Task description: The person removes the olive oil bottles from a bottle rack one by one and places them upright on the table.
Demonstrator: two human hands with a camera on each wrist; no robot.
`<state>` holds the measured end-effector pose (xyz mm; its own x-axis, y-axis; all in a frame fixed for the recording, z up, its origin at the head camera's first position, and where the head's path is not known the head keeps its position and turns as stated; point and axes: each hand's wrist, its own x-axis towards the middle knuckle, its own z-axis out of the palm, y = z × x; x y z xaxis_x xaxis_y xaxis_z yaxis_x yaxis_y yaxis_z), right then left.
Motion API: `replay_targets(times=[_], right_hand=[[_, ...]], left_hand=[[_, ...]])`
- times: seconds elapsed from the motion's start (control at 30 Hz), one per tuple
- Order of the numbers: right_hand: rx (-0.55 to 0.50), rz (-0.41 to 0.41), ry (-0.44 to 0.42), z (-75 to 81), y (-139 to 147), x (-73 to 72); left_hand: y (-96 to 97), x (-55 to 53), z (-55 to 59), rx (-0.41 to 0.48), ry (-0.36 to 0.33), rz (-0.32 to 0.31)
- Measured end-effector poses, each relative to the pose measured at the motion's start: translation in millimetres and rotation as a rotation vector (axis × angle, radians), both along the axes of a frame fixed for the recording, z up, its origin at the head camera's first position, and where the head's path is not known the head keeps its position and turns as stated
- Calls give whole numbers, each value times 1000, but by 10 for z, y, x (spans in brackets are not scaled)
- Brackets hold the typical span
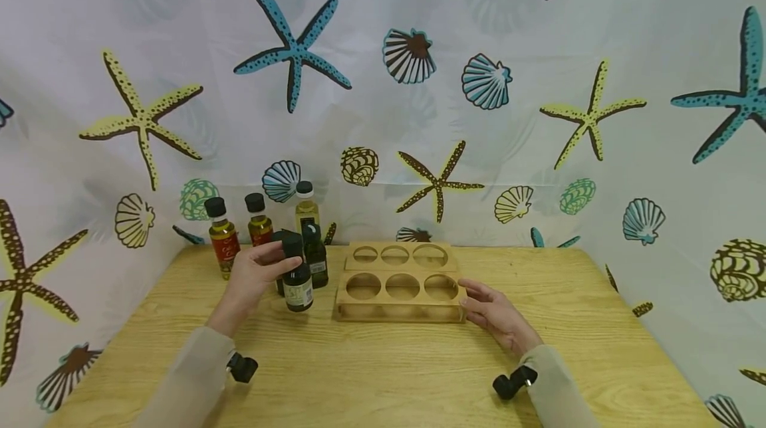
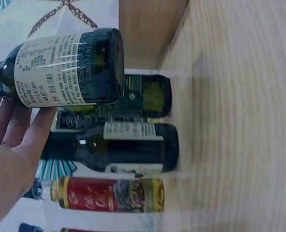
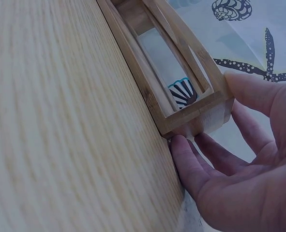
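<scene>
My left hand (image 1: 254, 276) holds a small dark glass bottle (image 1: 298, 292) by its neck and black cap, fingers and thumb around it. The bottle is upright with a pale label; in the left wrist view its base sits higher than the bases of the standing bottles. At the right end of a two-tier wooden rack (image 1: 401, 313), my right hand (image 1: 497, 315) grips the end piece, with fingertips at its upper edge and lower corner (image 3: 179, 145). Round holes, three per tier, show in the rack with nothing in them.
Behind the left hand stand two red-labelled olive oil bottles (image 1: 224, 245) (image 1: 259, 222), a taller pale yellow oil bottle (image 1: 307, 209) and a dark green bottle (image 1: 316, 262). Another dark bottle (image 2: 138, 145) is mostly hidden by the hand. A shell-and-starfish curtain (image 1: 371, 102) surrounds the wooden table (image 1: 383, 375).
</scene>
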<state>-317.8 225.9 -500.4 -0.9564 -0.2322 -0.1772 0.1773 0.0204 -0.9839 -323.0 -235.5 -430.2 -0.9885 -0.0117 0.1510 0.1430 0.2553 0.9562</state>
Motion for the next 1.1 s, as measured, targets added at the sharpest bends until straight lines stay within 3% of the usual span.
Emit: replay_targets(times=[0.17,0.47,0.63,1.1], right_hand=[[-3,-3,-3,3,0,8],[14,17,7,18,25,31],[9,2,-2,35,8,30],[-1,31,9,35,15,39]], left_hand=[[-99,12,-37,-7,-19,22],[-182,14,-64,13,17,22],[-226,35,-78,-18,4,51],[-366,23,-138,1,-9,85]])
